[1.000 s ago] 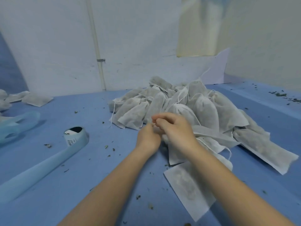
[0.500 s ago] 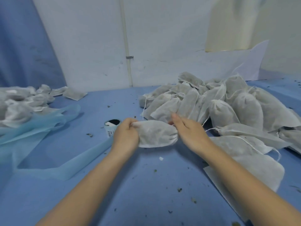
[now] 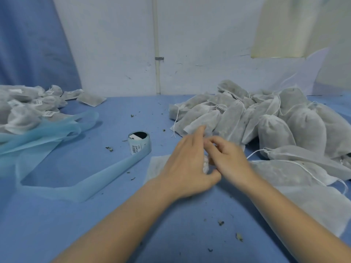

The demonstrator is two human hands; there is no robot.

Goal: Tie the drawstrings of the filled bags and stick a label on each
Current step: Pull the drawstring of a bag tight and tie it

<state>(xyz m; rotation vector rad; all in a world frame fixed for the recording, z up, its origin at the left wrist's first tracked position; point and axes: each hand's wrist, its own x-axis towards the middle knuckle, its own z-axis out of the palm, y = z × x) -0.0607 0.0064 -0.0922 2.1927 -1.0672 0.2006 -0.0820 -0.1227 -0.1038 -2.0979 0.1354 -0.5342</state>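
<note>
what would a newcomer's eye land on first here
First the two hands meeting at centre, left hand and right hand working at a small white bag between them. Behind them on the right rises a heap of unlabelled bags; a label roll stands left of the hands.

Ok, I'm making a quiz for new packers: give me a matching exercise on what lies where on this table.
Things:
1. label roll
2. labelled bags
3. unlabelled bags
4. bag in the hands

Places:
a. far left pile
b. right pile
c. centre, left of the hands
d. between the left hand and right hand

Pairs: 1-c, 2-a, 3-b, 4-d
</note>
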